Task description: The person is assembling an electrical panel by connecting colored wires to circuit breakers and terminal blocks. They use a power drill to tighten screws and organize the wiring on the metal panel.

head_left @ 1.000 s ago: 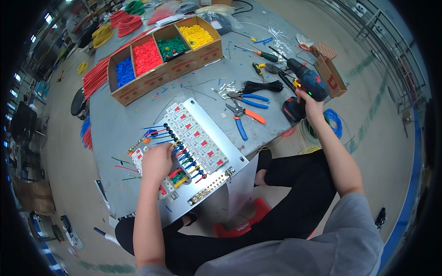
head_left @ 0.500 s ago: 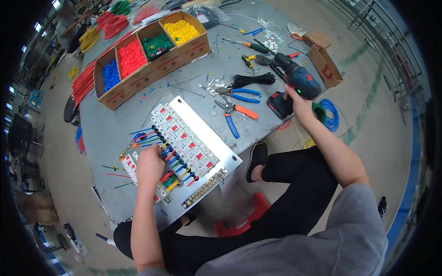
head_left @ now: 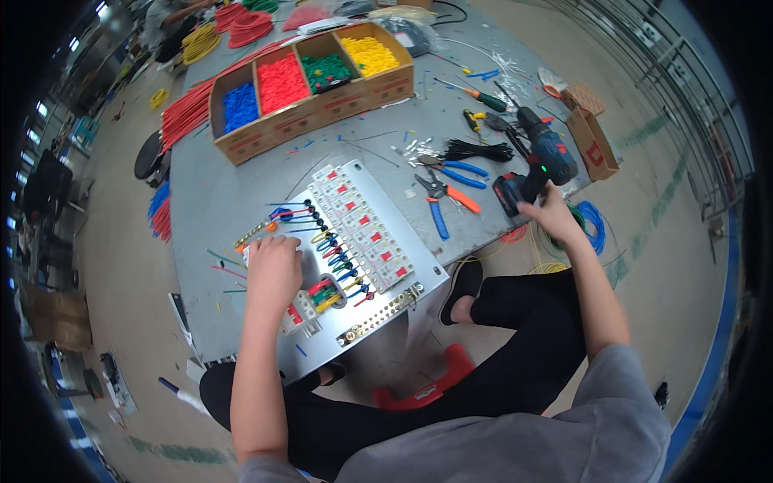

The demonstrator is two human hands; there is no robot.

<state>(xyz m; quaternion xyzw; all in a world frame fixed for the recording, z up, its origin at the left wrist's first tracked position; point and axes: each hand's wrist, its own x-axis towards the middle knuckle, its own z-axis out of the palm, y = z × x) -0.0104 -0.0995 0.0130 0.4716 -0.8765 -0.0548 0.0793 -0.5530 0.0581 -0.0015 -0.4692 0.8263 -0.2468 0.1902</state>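
A metal mounting plate lies tilted on the near part of the table and reaches past its edge. It carries a long row of white circuit breakers with red switches, and short coloured wires along their left side. My left hand is closed over a second, shorter breaker row, hiding its middle. A bundle of red, green and yellow wires comes through a round hole beside it. My right hand is open, fingers apart, just by the grip of a blue-black cordless drill resting at the table's right edge.
A divided cardboard box of blue, red, green and yellow sleeves stands farther back. Between plate and drill lie wire strippers, blue-handled pliers and black cable ties. A brass terminal bar sits on the plate's near edge.
My right hand has let go of the drill, which now rests on the table. My left hand has moved off the wires onto the shorter breaker row. The view has turned somewhat left.
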